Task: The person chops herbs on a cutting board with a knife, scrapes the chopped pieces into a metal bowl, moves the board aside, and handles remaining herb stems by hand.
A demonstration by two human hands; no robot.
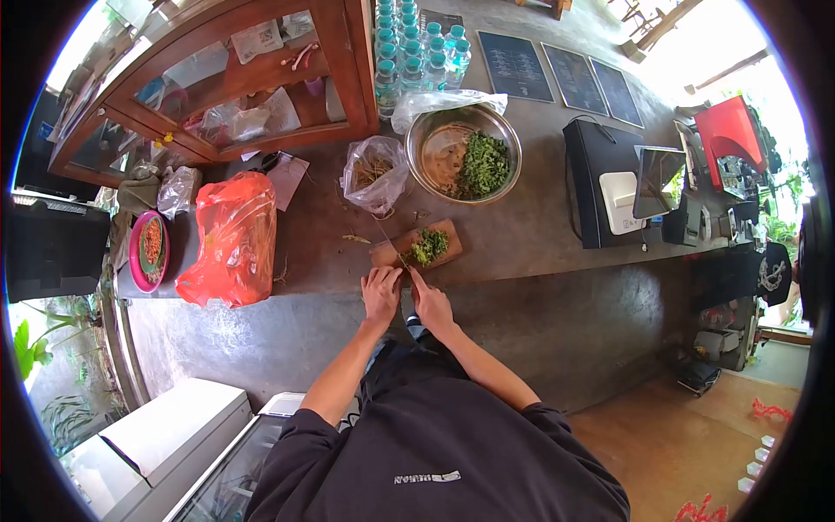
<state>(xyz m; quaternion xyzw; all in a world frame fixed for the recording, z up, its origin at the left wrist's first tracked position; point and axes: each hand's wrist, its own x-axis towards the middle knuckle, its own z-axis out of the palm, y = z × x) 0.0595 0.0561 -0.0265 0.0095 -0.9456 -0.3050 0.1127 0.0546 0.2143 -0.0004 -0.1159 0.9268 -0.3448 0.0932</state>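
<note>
Mid-frame, greens [430,247] are seemingly being chopped, a knife [392,244] gripped by the right hand [431,304]; the left hand [380,292] is being curled, hold unclear. Steadying is probably being needed next.

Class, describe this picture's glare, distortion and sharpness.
Head view: daylight burns out white at upper right; head view: highlights streak the red bag; head view: the wide lens skews the cabinet inside a dark rounded border; head view: left hand and right hand show no obvious blur.

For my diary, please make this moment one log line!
cutting board: chopped greens on top; left hand: at its near edge; right hand: beside left, grip unclear; metal bowl: leaves inside
</note>
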